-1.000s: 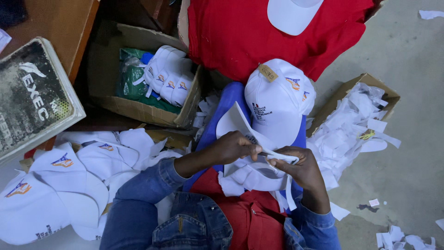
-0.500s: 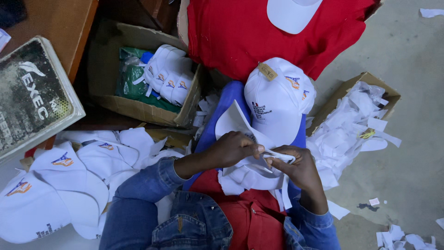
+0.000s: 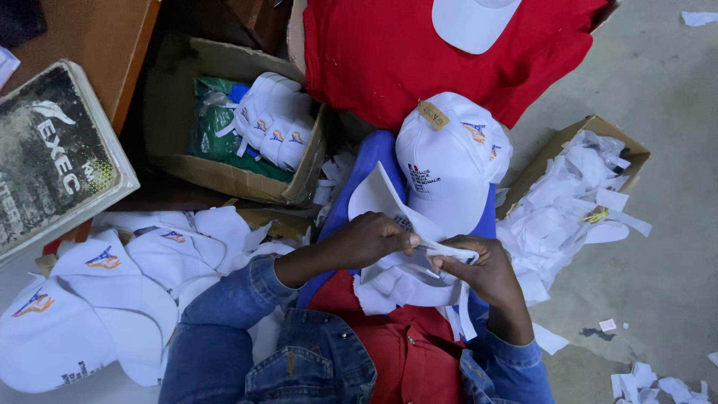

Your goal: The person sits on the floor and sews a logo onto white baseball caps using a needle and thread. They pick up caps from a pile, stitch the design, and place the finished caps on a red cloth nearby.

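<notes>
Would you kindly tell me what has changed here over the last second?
Little: the left hand slid slightly right to meet the right hand, both pinching the white cap on the lap. The finished cap, both boxes and the cap pile stayed put.

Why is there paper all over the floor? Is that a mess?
Yes. White paper scraps lie scattered on the floor, away from the box overflowing with paper. The hands hold a white cap.
</notes>
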